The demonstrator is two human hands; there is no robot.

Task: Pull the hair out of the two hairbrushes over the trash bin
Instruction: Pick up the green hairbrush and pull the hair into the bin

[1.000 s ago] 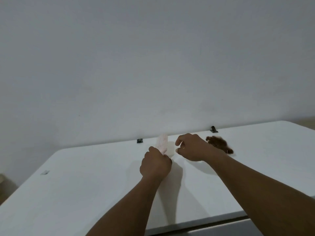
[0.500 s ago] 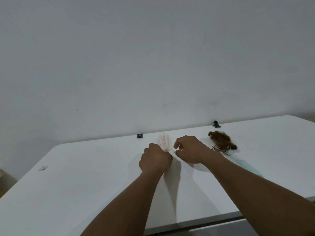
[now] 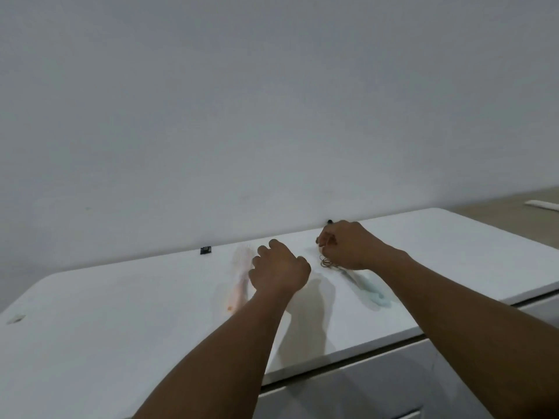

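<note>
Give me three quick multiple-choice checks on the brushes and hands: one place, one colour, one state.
1. Where does the pink hairbrush lie?
A. on the white table
B. on the floor
C. in a bin

2. What colour is the handle of the hairbrush under the right hand?
A. black
B. pale blue-green
C. red

3. What is the left hand doing?
A. lifting the pink brush high
B. hovering beside it, grip loose
C. holding scissors

A: it lies flat on the tabletop. B: the handle shows past the wrist. B: the fingers are curled, with nothing in them.

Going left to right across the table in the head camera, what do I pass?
Small black clip → pink hairbrush → left hand → right hand → light blue hairbrush handle.
</note>
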